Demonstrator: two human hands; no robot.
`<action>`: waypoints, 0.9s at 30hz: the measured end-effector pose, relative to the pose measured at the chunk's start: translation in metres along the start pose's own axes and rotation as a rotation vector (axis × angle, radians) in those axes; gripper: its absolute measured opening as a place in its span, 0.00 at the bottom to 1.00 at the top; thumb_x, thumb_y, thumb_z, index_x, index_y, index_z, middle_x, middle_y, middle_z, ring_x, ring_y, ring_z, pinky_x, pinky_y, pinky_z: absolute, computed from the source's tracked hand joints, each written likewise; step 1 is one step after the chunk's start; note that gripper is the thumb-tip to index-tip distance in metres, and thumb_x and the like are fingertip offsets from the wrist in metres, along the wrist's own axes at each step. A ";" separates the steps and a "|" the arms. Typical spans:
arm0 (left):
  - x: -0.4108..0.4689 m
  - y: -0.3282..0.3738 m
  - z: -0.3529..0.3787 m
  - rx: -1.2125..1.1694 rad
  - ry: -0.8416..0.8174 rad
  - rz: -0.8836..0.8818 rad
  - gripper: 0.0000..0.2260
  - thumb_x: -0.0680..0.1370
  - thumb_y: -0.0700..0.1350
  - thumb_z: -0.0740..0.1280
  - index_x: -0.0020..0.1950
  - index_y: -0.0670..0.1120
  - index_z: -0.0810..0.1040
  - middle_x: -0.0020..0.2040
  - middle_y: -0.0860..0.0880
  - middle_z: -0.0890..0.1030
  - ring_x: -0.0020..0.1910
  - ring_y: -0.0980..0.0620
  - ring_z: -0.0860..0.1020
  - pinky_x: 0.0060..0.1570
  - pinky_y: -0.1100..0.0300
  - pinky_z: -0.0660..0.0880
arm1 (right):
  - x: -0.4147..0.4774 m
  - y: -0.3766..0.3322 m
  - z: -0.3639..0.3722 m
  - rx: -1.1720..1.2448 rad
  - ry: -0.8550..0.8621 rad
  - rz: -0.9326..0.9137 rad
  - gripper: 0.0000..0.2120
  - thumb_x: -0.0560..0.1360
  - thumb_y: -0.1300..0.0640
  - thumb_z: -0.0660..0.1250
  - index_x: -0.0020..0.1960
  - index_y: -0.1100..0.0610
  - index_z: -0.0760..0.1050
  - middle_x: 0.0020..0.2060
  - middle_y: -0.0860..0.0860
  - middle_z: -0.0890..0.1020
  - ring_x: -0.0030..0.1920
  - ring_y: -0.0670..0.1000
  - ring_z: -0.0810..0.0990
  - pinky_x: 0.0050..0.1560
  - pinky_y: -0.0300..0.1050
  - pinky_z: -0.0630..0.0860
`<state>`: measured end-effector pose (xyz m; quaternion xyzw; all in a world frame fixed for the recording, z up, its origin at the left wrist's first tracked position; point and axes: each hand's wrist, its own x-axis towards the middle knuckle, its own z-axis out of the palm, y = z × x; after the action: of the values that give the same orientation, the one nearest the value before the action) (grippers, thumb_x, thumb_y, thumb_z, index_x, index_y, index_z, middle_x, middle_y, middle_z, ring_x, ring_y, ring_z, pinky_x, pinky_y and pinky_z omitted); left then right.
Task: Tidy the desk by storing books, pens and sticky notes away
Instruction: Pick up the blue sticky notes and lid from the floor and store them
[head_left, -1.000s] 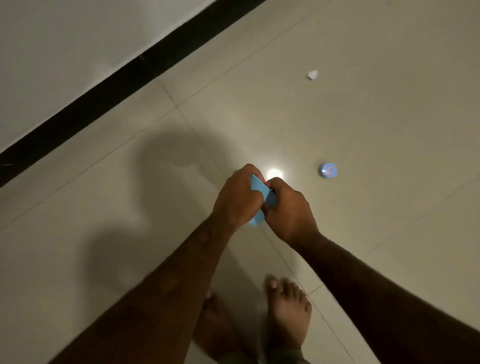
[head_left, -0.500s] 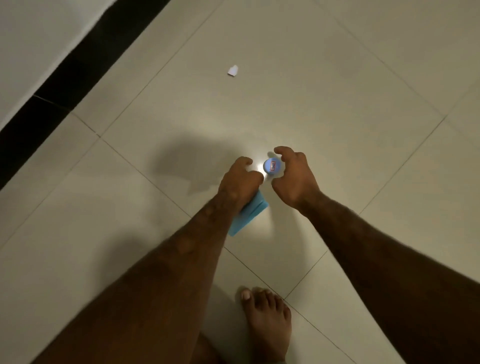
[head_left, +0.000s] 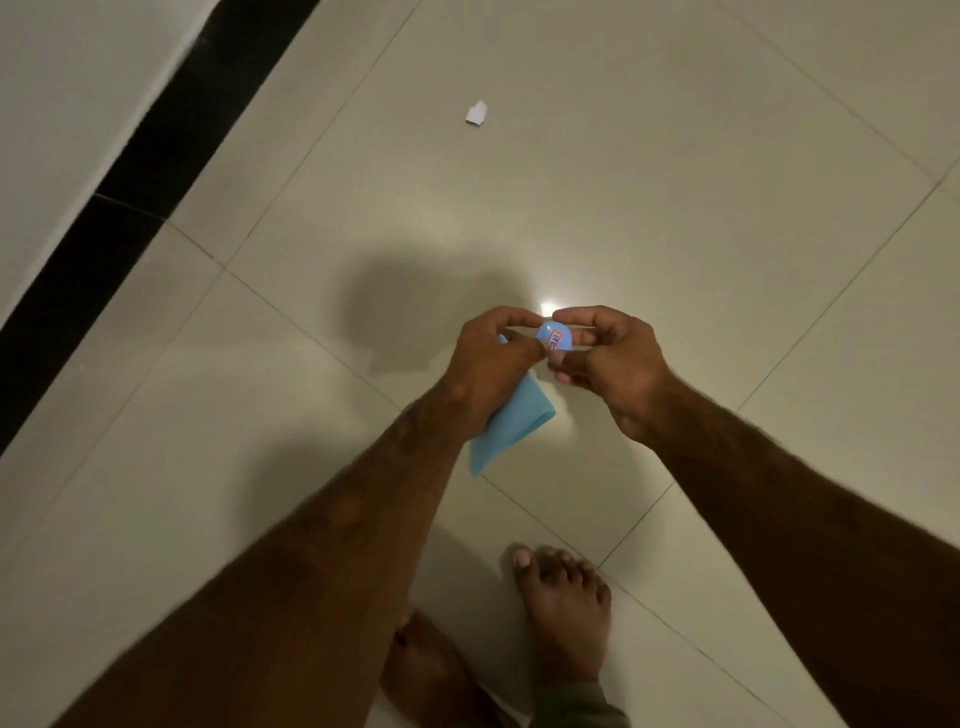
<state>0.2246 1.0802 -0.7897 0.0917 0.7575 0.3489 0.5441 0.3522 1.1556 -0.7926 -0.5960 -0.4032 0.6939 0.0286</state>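
Observation:
I am standing over a pale tiled floor. My left hand (head_left: 488, 364) grips a pad of blue sticky notes (head_left: 511, 428), which sticks out below the palm. A small round blue object with a red and white label (head_left: 555, 338) sits between the fingertips of both hands. My right hand (head_left: 618, 364) pinches it from the right with thumb and forefinger, while my left thumb and forefinger touch its left side. What the round object is cannot be told.
A small white paper scrap (head_left: 477, 113) lies on the floor further ahead. A black skirting strip (head_left: 156, 145) and a white wall (head_left: 62, 104) run along the left. My bare feet (head_left: 563, 613) stand below the hands. A light glare (head_left: 548, 309) shines on the tile.
The round blue object lay on the floor to the right a second ago. My right hand let go of the sticky notes, reached for it, and now holds it up against my left hand.

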 end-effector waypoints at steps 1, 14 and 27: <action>-0.012 0.003 -0.007 0.001 0.000 0.006 0.09 0.73 0.42 0.75 0.52 0.46 0.82 0.36 0.53 0.78 0.29 0.60 0.74 0.28 0.69 0.71 | -0.012 -0.003 0.001 0.023 -0.022 0.015 0.20 0.75 0.76 0.72 0.63 0.61 0.81 0.47 0.56 0.85 0.42 0.51 0.84 0.39 0.38 0.85; -0.206 0.142 -0.098 -0.247 0.063 0.037 0.05 0.74 0.40 0.73 0.49 0.46 0.85 0.47 0.49 0.87 0.48 0.52 0.84 0.52 0.58 0.77 | -0.213 -0.149 0.034 -0.045 -0.155 -0.150 0.20 0.72 0.73 0.76 0.57 0.52 0.85 0.49 0.55 0.89 0.43 0.49 0.85 0.41 0.41 0.82; -0.477 0.258 -0.195 -0.228 0.236 0.188 0.06 0.65 0.51 0.73 0.41 0.56 0.86 0.38 0.51 0.86 0.38 0.61 0.80 0.46 0.66 0.75 | -0.461 -0.308 0.070 -0.494 -0.444 -0.420 0.21 0.66 0.62 0.85 0.48 0.39 0.85 0.45 0.45 0.87 0.34 0.46 0.82 0.41 0.38 0.80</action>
<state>0.1761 0.9403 -0.2329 0.0582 0.7599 0.4900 0.4232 0.2895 1.0862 -0.2415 -0.3250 -0.6676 0.6669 -0.0621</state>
